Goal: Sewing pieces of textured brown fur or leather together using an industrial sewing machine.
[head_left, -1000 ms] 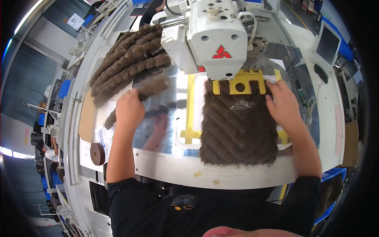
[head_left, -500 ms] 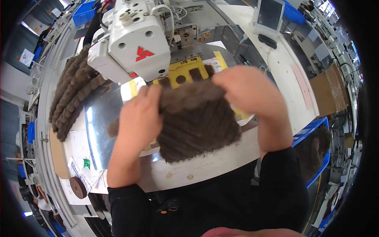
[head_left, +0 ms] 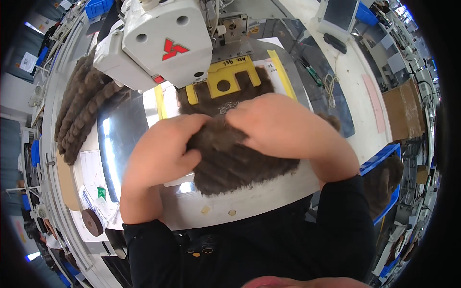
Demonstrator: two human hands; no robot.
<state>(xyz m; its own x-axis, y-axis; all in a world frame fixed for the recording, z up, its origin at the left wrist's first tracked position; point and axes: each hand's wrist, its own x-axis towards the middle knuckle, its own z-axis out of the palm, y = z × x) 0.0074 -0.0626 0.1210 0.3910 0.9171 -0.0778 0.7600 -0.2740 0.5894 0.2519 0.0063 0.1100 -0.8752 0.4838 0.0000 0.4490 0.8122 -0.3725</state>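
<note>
A dark brown fur piece [head_left: 240, 165] lies in front of the sewing machine head [head_left: 165, 41]. Its far part runs under a yellow clamp plate [head_left: 223, 85] with a round hole and a notch. A small patch of pale stitching [head_left: 227, 107] shows on the brown material just in front of the plate. My left hand [head_left: 165, 149] grips the fur at its left side, thumb toward me. With fingers bent, my right hand [head_left: 273, 125] pinches the fur near the middle, close to the stitching; its fingertips are partly hidden.
Rolled brown fur strips [head_left: 84, 105] are heaped on the left. At the right, a blue crate [head_left: 396, 192] holds more fur. Behind it stands a cardboard box [head_left: 406, 108]. A small screen [head_left: 338, 17] and green-handled tool [head_left: 312, 74] are at the far right; a brown tape roll [head_left: 92, 222] sits lower left.
My hands have come closer together, the right moving left and toward me. The raised far fold of the fur has come down, baring the stitched patch. The view has shifted slightly.
</note>
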